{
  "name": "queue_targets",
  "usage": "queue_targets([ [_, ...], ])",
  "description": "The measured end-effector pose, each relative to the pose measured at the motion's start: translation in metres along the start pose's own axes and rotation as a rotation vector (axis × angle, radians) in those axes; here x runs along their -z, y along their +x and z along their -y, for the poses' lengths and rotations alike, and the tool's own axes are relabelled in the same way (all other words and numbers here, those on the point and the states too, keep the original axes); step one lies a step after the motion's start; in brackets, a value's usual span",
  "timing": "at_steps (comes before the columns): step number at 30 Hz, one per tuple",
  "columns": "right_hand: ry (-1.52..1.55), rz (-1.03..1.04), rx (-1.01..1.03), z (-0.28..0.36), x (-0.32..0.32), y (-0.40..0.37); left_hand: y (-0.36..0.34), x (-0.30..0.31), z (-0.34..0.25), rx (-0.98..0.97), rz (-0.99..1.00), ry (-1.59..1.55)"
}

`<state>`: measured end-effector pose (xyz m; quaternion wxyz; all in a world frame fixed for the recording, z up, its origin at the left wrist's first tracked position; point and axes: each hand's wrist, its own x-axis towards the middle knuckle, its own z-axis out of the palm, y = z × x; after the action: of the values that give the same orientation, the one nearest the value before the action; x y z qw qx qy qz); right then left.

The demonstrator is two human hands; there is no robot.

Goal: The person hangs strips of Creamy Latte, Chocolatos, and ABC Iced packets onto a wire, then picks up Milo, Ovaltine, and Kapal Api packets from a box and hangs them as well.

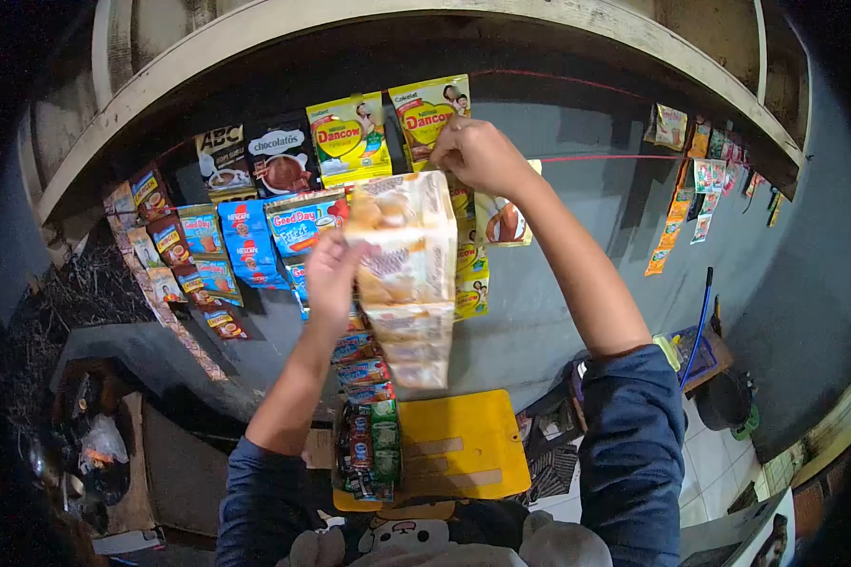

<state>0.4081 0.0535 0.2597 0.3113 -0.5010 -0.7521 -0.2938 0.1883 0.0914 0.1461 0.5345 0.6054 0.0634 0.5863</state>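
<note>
A long strip of pale cream and orange plastic sachets (408,260) hangs upright in front of the grey wall (577,246), its top just under the yellow milk-powder packets and its lower end dangling above a flat yellow plastic board (468,444). The left hand (331,276) grips the strip's left edge about midway down, fingers curled round it and thumb behind. The right hand (482,156) is raised at the strip's upper right corner, by a thin red cord (596,157) stretched across the wall; its fingers are bunched closed, though whether they pinch the strip or the cord cannot be told. Both forearms come out of dark blue sleeves (633,444). Left of the strip hang two yellow Dancow packets (350,139), a black chocolate-drink sachet (280,163) and blue coffee sachets (251,243). Below, a bundle of green and red sachets (373,449) lies beside the board. Far right, more small colourful sachets (677,225) hang in a chain.
</note>
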Motion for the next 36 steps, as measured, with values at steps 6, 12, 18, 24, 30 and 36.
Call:
queue_targets([
  [6,1.187,0.066,-0.429,-0.006,0.013,0.007,0.076,-0.03,-0.043,-0.192,-0.124,0.084],
  [12,0.557,-0.01,-0.284,-0.002,0.005,0.001,0.102,-0.017,-0.012,-0.047,0.022,0.416],
  [18,0.125,-0.162,0.056,-0.001,-0.008,-0.005,0.073,-0.02,-0.023,-0.227,-0.039,1.192],
  [24,-0.108,-0.125,0.055,0.01,-0.016,-0.011,0.066,-0.024,-0.021,-0.679,-0.078,1.34],
  [30,-0.142,-0.159,0.144,0.015,-0.023,-0.014,0.071,-0.029,-0.002,-0.756,0.034,1.381],
  [36,-0.169,-0.381,-0.114,0.006,-0.003,-0.046,0.072,-0.015,-0.011,-0.721,-0.002,1.338],
])
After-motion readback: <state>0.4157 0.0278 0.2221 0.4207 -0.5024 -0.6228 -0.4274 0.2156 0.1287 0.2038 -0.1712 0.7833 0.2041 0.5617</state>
